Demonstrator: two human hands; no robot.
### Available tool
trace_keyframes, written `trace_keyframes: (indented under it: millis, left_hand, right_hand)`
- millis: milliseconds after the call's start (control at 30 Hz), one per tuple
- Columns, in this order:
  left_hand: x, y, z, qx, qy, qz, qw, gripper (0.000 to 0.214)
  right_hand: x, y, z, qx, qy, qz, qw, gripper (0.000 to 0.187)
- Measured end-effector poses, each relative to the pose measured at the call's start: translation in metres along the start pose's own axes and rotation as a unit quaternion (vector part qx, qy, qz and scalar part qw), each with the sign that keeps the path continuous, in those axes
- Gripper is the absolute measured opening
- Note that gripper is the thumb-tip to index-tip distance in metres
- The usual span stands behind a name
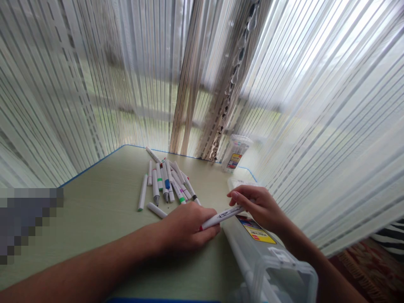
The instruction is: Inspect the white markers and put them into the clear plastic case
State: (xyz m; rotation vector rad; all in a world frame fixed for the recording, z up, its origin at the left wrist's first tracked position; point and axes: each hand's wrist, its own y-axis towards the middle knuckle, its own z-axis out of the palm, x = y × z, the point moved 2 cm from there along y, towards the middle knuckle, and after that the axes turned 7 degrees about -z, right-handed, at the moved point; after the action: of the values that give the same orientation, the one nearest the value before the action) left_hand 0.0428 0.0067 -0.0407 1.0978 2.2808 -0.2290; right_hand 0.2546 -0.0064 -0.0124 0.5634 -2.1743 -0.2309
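A white marker (224, 216) with a red end is held slantwise between both hands. My left hand (186, 225) is closed around its red end, with part of the fingers hidden under the palm. At the other end, my right hand (257, 203) pinches the marker between thumb and fingers. Just below the right hand lies a clear plastic marker case (235, 244) with a yellow label, its near end toward me. Beyond the left hand is a loose pile of white markers (164, 176) with green, blue, red and black ends. One marker (157, 209) lies partly behind my left hand.
A second clear case (235, 153) stands upright at the table's back right corner. The pale green table (104, 210) has a blue edge. Striped sheer curtains (142, 84) hang close behind and to the right. Patterned fabric (369, 269) shows at the lower right.
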Motion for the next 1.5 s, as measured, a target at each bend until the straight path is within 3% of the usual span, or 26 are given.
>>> trace_keyframes:
  millis: [633,1000,1300,1500]
  left_hand:
    - [-0.005,0.002,-0.003,0.012,-0.029,-0.02,0.999,0.026]
    - [0.0,0.003,-0.006,-0.005,-0.094,-0.031,0.995,0.033]
    - [0.006,0.004,-0.013,-0.059,-0.164,-0.075,0.982,0.042]
    - [0.008,0.001,-0.016,-0.119,-0.213,-0.09,0.966,0.047]
  right_hand:
    - [-0.005,0.0,-0.004,-0.036,0.013,0.001,0.999,0.035]
    - [-0.008,0.003,-0.006,-0.139,0.128,0.031,0.982,0.033]
    - [-0.005,0.002,-0.02,-0.17,0.28,-0.003,0.945,0.03]
    - [0.006,-0.003,-0.029,-0.163,0.235,-0.049,0.957,0.032]
